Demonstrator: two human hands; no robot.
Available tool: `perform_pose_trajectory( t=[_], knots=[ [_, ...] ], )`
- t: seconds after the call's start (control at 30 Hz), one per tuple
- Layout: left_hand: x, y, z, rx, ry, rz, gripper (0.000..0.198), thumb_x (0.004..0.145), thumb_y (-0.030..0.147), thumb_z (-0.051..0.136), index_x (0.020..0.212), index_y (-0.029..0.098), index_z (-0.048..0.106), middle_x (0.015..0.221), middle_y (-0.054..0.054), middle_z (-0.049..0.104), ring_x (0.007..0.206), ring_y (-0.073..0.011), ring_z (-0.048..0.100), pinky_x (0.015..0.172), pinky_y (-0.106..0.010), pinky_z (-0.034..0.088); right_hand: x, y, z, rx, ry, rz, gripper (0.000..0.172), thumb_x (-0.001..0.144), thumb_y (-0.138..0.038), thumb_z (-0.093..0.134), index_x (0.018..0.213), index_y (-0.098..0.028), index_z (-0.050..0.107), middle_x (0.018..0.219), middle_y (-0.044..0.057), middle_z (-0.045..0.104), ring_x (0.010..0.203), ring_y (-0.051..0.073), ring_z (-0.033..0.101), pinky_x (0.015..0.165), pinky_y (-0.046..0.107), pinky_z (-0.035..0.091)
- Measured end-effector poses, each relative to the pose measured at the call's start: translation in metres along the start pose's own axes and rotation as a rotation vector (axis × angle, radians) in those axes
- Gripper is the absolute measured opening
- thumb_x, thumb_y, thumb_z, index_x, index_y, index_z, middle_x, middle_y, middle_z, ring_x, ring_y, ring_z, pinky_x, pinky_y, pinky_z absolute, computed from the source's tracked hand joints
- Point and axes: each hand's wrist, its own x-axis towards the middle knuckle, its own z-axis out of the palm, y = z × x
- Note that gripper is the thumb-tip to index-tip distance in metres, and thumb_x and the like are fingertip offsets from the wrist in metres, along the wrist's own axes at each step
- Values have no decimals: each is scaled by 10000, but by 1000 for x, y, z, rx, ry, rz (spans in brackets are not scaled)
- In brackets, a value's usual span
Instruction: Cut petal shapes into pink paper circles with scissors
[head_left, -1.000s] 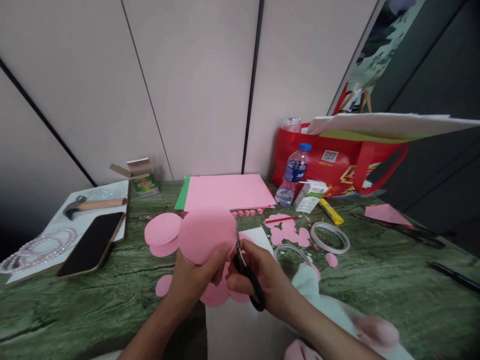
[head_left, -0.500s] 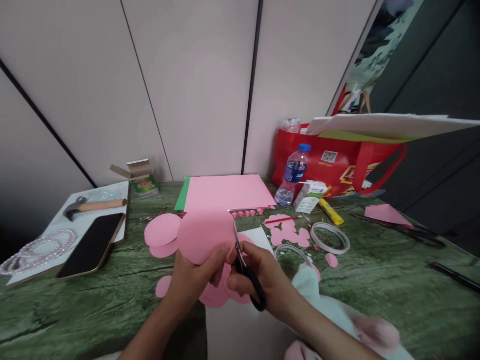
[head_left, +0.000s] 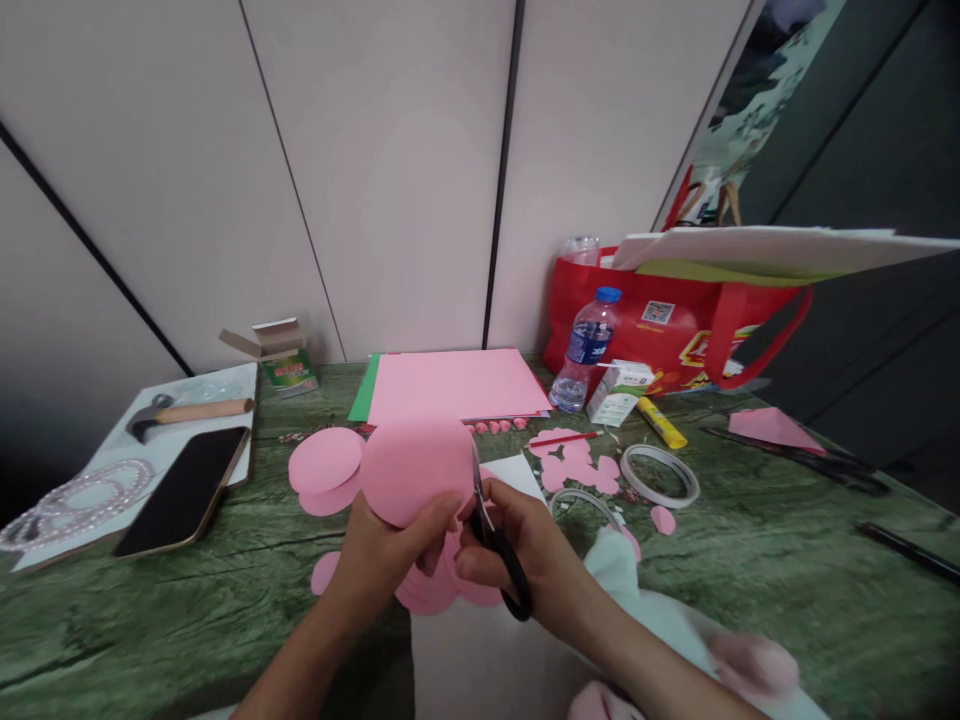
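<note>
My left hand (head_left: 401,540) pinches the lower edge of a round pink paper disc (head_left: 416,470), holding it up above the table. Wrapped round the black handles of a pair of scissors (head_left: 504,565) is my right hand (head_left: 517,535). The scissors' blades point upward along the disc's right edge; whether they touch the paper I cannot tell. Below my hands, several pink paper pieces (head_left: 429,592) lie on a white sheet (head_left: 480,660). Left of the held disc, overlapping pink circles (head_left: 326,462) rest on the table, and a small pink piece (head_left: 324,573) lies nearer me.
Pink sheets (head_left: 457,382) lie at the back. To the right are flower-shaped cutouts (head_left: 577,470), a tape roll (head_left: 660,475), a glue stick (head_left: 662,423), a water bottle (head_left: 587,350) and a red bag (head_left: 675,330). A phone (head_left: 184,490) and hammer (head_left: 191,410) lie left.
The pink disc has shifted slightly to the right and turned a little toward the scissors' blades. Both hands stay in nearly the same place.
</note>
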Motion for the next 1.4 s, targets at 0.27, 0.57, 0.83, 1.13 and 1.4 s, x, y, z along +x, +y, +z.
perform_pose_trajectory(
  t=[0.27, 0.57, 0.83, 1.13, 1.4],
  knots=[
    [2, -2, -1, -18, -11, 3, 361, 688, 308, 555, 375, 147, 479, 293, 22, 458, 294, -68, 410, 335, -174, 341, 0, 1, -1, -16, 24, 12, 344, 553, -260, 725, 754, -167, 462, 457, -101, 411, 390, 31, 328, 383, 154, 238],
    [2, -2, -1, -76, -39, 54, 429, 764, 342, 456, 380, 150, 452, 326, 20, 442, 313, -69, 400, 350, -190, 319, 0, 1, 1, -68, 61, 57, 365, 528, -317, 727, 722, -173, 453, 469, -75, 481, 375, 49, 383, 369, 162, 293],
    [1, -2, 4, -19, -13, -16, 339, 702, 325, 558, 427, 141, 480, 314, 39, 424, 286, -60, 375, 310, -173, 301, 0, 1, 2, -51, 7, -7, 376, 567, -321, 718, 787, -176, 450, 550, -62, 466, 457, 60, 384, 431, 184, 301],
    [2, -9, 2, -50, -34, -49, 313, 672, 332, 589, 448, 130, 504, 317, 43, 415, 284, -52, 358, 285, -159, 279, 0, 2, 0, -72, 48, -90, 409, 556, -274, 736, 816, -181, 434, 632, -54, 454, 546, 72, 396, 500, 189, 303],
    [1, -6, 0, -24, -15, -55, 359, 663, 347, 593, 394, 134, 487, 290, 32, 415, 276, -54, 361, 288, -164, 275, 0, 1, 1, -45, 42, -30, 391, 565, -308, 720, 805, -189, 435, 587, -62, 430, 500, 65, 359, 447, 180, 283]
  ],
)
